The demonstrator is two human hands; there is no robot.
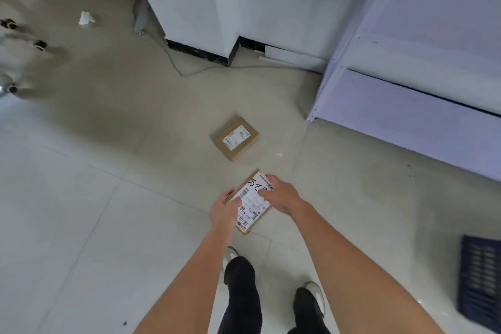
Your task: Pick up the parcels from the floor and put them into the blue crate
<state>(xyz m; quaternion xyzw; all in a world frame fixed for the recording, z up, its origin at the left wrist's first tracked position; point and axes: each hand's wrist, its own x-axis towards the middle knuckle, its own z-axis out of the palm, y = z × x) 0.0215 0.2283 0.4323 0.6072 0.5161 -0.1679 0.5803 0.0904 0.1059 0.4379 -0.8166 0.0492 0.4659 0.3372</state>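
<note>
A flat cardboard parcel (253, 205) with a large white shipping label is held between both hands above the floor tiles. My left hand (223, 210) grips its left edge and near corner. My right hand (279, 194) grips its right side, fingers on the label. A second, smaller brown parcel (235, 138) with a small white label lies on the floor just beyond. The blue crate (479, 282) shows only partly at the right edge, its slotted wall visible.
A white metal shelving unit (406, 106) stands to the right. A white counter or cabinet (230, 8) with a dark base fills the back, a cable trailing on the floor before it. Chair castors (40, 45) and crumpled paper (86, 18) lie at the left. My feet are below.
</note>
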